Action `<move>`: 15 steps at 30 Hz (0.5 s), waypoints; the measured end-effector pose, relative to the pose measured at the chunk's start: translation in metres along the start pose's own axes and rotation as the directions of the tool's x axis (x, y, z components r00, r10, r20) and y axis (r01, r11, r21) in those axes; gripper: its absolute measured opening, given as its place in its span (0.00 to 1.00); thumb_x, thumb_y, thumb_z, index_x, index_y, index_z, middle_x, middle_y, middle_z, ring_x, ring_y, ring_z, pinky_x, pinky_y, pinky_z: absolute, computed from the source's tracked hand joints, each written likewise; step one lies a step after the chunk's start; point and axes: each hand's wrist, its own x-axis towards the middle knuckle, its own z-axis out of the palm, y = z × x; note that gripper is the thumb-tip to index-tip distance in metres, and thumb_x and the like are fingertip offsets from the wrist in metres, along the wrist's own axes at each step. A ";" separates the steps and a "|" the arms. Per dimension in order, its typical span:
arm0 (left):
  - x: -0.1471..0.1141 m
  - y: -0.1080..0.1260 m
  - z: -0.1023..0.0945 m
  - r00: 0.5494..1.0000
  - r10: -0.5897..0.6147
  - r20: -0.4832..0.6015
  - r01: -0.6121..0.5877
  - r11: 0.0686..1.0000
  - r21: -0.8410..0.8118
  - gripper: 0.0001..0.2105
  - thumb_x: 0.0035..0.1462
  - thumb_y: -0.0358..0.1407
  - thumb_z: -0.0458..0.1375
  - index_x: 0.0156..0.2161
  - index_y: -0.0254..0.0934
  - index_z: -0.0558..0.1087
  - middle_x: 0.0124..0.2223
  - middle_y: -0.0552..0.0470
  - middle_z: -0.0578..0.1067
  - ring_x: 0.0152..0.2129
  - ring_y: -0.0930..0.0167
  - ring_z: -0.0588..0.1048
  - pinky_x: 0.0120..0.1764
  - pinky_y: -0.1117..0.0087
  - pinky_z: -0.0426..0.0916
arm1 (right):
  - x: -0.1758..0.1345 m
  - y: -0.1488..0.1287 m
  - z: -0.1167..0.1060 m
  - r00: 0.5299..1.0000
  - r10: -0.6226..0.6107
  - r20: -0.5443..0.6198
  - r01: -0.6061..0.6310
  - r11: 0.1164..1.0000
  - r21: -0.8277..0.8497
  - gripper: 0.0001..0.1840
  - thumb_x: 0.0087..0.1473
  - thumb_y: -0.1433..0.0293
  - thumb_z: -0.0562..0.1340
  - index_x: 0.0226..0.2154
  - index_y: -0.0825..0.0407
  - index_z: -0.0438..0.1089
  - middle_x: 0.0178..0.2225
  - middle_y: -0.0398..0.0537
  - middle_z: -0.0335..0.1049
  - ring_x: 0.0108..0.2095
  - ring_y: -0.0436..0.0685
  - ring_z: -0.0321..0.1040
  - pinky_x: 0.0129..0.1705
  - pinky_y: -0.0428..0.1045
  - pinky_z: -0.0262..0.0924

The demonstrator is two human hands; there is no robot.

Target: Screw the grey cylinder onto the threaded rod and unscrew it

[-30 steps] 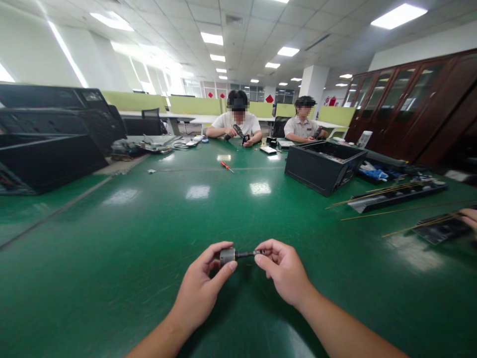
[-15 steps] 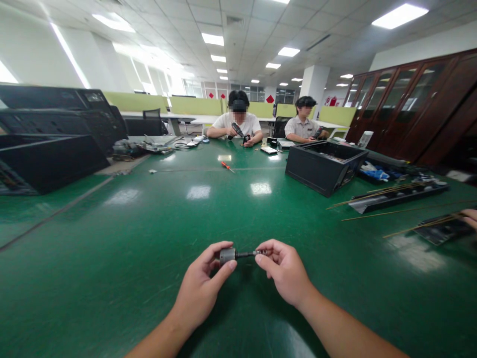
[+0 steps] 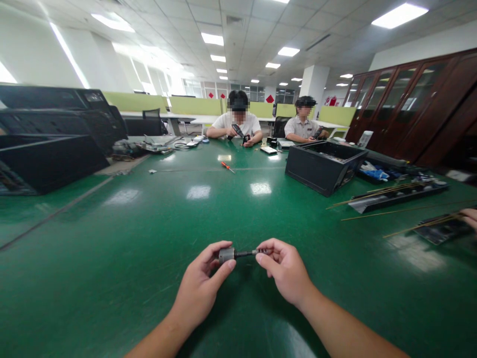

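Note:
Both hands hold one small part just above the green table. My left hand pinches a short grey metal cylinder between thumb and fingers. A thin dark shaft runs out of the cylinder to the right. My right hand grips the far end of that shaft with its fingertips, so the tip is hidden.
A black open case stands at mid right, with long black panels and thin rods beyond it. Black equipment boxes are stacked at the left. A red screwdriver lies mid table. Two people sit at the far end. Another person's hand shows at the right edge.

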 end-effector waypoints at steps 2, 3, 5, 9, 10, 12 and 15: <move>0.000 0.001 0.000 1.000 -0.003 -0.003 0.003 1.000 0.000 0.18 0.56 0.42 0.62 0.50 0.39 0.70 0.45 0.51 0.76 0.41 0.67 0.75 0.46 0.71 0.67 | 0.000 0.000 0.000 1.000 0.000 -0.001 0.000 1.000 0.000 0.09 0.51 0.66 0.65 0.35 0.55 0.73 0.24 0.41 0.65 0.22 0.47 0.55 0.22 0.44 0.50; 0.000 0.001 0.000 1.000 -0.005 -0.004 0.005 1.000 0.002 0.18 0.56 0.42 0.62 0.50 0.39 0.70 0.45 0.51 0.76 0.41 0.67 0.75 0.46 0.71 0.67 | 0.000 0.000 -0.001 1.000 0.000 0.000 0.000 1.000 0.000 0.09 0.51 0.67 0.65 0.35 0.55 0.73 0.25 0.41 0.66 0.22 0.47 0.56 0.22 0.44 0.50; 0.000 0.000 0.000 1.000 -0.006 -0.001 0.006 1.000 0.006 0.18 0.56 0.42 0.62 0.50 0.39 0.70 0.45 0.51 0.76 0.41 0.68 0.75 0.46 0.71 0.67 | 0.000 0.000 -0.001 1.000 -0.001 -0.001 0.001 1.000 0.000 0.09 0.51 0.67 0.65 0.35 0.55 0.73 0.25 0.42 0.66 0.22 0.47 0.56 0.22 0.44 0.50; 0.000 0.000 0.000 1.000 0.003 -0.003 -0.003 1.000 0.006 0.17 0.56 0.41 0.62 0.50 0.39 0.70 0.45 0.51 0.77 0.41 0.68 0.75 0.46 0.71 0.67 | 0.000 -0.001 -0.002 1.000 0.000 0.000 0.000 1.000 0.008 0.09 0.51 0.67 0.66 0.35 0.55 0.73 0.25 0.41 0.66 0.22 0.47 0.56 0.22 0.44 0.50; 0.000 0.000 0.000 1.000 0.005 -0.004 -0.005 1.000 0.004 0.17 0.56 0.41 0.62 0.50 0.39 0.71 0.45 0.51 0.77 0.41 0.68 0.75 0.46 0.71 0.67 | 0.000 -0.002 -0.002 1.000 0.000 -0.001 0.000 1.000 0.009 0.09 0.51 0.67 0.66 0.35 0.55 0.73 0.24 0.41 0.66 0.22 0.47 0.56 0.22 0.44 0.50; 0.000 0.001 0.000 1.000 0.008 -0.009 -0.008 1.000 0.000 0.17 0.56 0.41 0.63 0.50 0.39 0.71 0.45 0.50 0.77 0.41 0.67 0.76 0.46 0.70 0.68 | 0.000 -0.002 -0.002 1.000 0.000 0.000 0.000 1.000 0.013 0.09 0.51 0.67 0.66 0.34 0.55 0.73 0.24 0.41 0.65 0.22 0.47 0.56 0.22 0.43 0.51; 0.000 0.002 0.001 1.000 0.007 -0.018 -0.007 1.000 0.002 0.17 0.56 0.40 0.63 0.49 0.38 0.71 0.45 0.50 0.77 0.41 0.66 0.76 0.46 0.69 0.68 | 0.000 -0.002 -0.002 1.000 -0.001 -0.004 0.001 1.000 0.018 0.09 0.51 0.66 0.66 0.34 0.55 0.73 0.24 0.41 0.66 0.21 0.47 0.56 0.22 0.44 0.50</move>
